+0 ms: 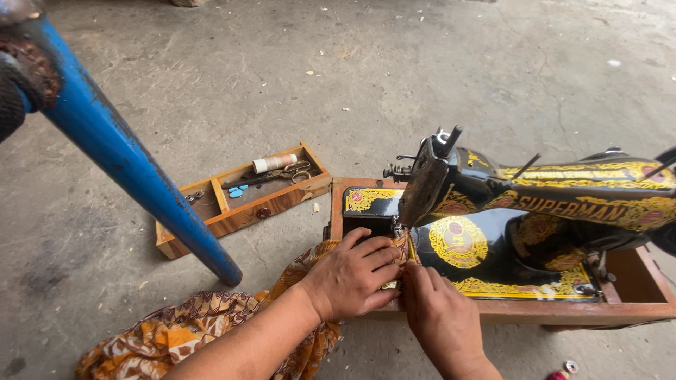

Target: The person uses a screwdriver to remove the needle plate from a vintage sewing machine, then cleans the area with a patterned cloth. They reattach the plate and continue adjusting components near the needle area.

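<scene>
A black sewing machine point(535, 204) with gold decoration sits in a wooden base point(634, 306) on the concrete floor. Orange and brown patterned fabric point(190, 331) trails from the floor up onto the machine bed under the needle area. My left hand point(352, 274) lies flat on the fabric beside the needle, fingers together and pressing down. My right hand point(440, 313) pinches the fabric's edge just in front of the needle plate. The needle itself is hidden behind the hands and machine head.
A wooden drawer tray point(211, 224) lies on the floor to the left, with a thread spool point(274, 163), scissors point(296, 172) and small blue pieces. A blue metal leg point(134, 165) slants down at left. A small spool point(563, 371) lies at the bottom right.
</scene>
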